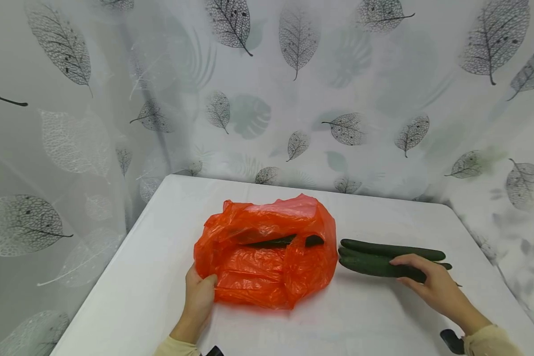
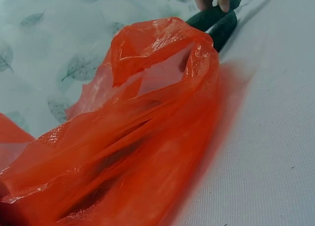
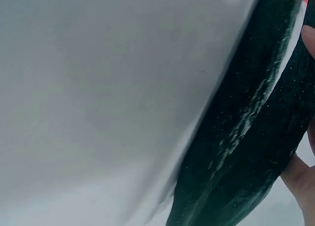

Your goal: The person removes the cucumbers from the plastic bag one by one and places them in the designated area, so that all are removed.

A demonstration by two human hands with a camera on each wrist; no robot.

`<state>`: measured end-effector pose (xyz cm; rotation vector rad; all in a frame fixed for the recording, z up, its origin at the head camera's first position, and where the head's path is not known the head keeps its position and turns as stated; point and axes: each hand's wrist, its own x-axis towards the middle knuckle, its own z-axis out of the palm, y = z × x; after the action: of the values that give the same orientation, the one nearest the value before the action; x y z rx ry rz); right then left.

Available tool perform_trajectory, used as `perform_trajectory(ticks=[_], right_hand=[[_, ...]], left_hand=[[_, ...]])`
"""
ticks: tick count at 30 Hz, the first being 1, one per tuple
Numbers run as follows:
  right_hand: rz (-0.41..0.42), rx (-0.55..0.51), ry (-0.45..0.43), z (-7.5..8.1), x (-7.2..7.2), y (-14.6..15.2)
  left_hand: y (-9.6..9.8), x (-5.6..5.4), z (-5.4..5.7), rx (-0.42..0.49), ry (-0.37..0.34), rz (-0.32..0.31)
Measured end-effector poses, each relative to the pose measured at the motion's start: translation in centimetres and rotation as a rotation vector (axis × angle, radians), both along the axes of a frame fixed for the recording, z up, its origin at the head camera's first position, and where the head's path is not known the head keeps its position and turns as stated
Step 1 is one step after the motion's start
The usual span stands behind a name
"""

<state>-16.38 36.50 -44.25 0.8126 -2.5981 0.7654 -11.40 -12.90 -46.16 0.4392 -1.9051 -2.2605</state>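
An orange-red plastic bag (image 1: 258, 277) lies on the white table with its mouth open, and a dark green cucumber (image 1: 276, 243) shows inside. My left hand (image 1: 199, 291) grips the bag's left side, thumb over the near edge. Right of the bag, long cucumbers (image 1: 382, 247) lie side by side, their left ends close to it. My right hand (image 1: 438, 287) holds the nearest cucumber (image 1: 374, 267) near its right end, fingers over the top and thumb on the near side. In the right wrist view, this cucumber (image 3: 275, 132) lies against another cucumber (image 3: 236, 98).
The white table (image 1: 129, 291) has its back edge close to a leaf-patterned curtain (image 1: 258, 113), which also hangs along the left and right sides. A small black device (image 1: 452, 341) sits at my right wrist by the beige sleeve (image 1: 489, 341).
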Motion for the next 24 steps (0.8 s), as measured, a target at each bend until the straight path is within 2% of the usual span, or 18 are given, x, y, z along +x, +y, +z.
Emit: perform_trajectory(ticks=[11,24], right_hand=[[-0.006,0.041,-0.003,-1.9,-0.2,1.3],[0.036,0.062,0.042,-2.4,-0.3,1.1]], left_hand=[[0.0,-0.2,-0.1,0.02,0.024,0.011],[0.0,-0.2,-0.1,0.024,0.027,0.007]])
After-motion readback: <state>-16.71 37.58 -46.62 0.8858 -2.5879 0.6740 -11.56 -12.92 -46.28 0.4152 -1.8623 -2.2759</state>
